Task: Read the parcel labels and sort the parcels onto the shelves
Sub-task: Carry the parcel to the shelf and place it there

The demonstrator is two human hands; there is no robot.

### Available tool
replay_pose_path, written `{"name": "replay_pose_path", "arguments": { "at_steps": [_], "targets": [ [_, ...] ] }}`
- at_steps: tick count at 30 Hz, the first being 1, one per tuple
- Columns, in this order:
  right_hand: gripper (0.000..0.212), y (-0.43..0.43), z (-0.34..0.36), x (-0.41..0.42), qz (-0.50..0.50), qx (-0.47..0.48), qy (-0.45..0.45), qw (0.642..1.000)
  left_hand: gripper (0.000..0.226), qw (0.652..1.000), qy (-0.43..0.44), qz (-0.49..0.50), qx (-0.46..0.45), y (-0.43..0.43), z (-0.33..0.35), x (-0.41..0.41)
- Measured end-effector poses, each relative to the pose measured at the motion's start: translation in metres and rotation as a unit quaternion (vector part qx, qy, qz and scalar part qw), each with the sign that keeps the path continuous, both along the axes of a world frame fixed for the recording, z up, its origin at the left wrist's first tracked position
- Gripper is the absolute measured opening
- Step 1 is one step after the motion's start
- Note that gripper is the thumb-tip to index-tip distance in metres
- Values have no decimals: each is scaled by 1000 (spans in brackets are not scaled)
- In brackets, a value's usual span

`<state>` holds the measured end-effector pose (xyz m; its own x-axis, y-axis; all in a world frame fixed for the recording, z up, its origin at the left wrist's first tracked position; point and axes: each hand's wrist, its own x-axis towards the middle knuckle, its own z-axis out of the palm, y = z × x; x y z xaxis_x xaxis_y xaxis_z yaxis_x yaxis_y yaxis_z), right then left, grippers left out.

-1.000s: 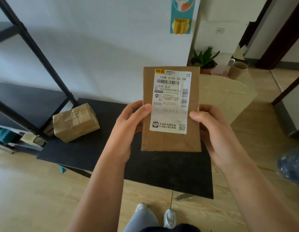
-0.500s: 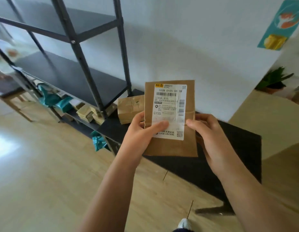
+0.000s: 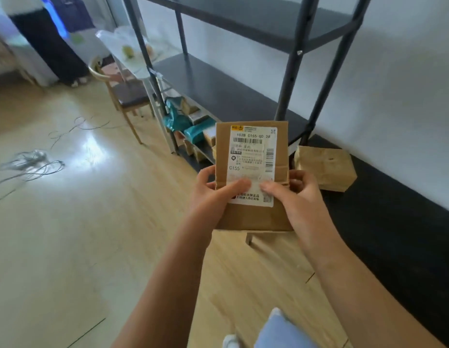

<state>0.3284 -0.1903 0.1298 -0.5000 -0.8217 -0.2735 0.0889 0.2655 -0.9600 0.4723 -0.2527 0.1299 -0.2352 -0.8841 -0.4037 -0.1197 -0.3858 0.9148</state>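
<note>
I hold a flat brown parcel [image 3: 253,217] upright in front of me, its white shipping label [image 3: 252,156] facing me. My left hand [image 3: 213,194] grips its left edge with the thumb across the label. My right hand [image 3: 293,194] grips the right edge, thumb also on the label. Behind it stands a dark metal shelf unit [image 3: 218,84] with bare upper boards. Its lowest level holds several small brown and teal parcels [image 3: 190,126]. A second brown taped parcel [image 3: 324,167] lies on a low black platform [image 3: 394,222] to the right.
A wooden chair [image 3: 123,94] and a white table [image 3: 133,54] stand left of the shelf. Loose cables [image 3: 30,162] lie on the wooden floor at left. The white wall runs behind the shelf. My shoe and trouser leg show at the bottom.
My view has swung left, bringing the shelf unit, chair and cables into sight. Both hands have kept the parcel upright; my thumbs have slid closer together on the label.
</note>
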Motion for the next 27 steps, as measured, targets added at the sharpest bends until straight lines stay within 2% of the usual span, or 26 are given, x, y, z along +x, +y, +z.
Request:
{"name": "replay_pose_path", "arguments": {
  "at_steps": [10, 16, 21, 27],
  "targets": [
    [47, -141, -18, 28, 53, -17, -33, 998, 69, 998, 12, 55, -9, -119, -20, 38],
    [48, -246, -16, 22, 82, -11, -45, 996, 53, 998, 30, 50, -33, -213, -20, 49],
    [48, -325, -21, 37, 127, 4, -56, 990, 80, 994, 38, 94, -27, -270, -33, 73],
    [44, -413, -34, 74, 130, 18, -94, 987, 88, 993, 17, 117, -20, -352, -50, 117]
  ]
}}
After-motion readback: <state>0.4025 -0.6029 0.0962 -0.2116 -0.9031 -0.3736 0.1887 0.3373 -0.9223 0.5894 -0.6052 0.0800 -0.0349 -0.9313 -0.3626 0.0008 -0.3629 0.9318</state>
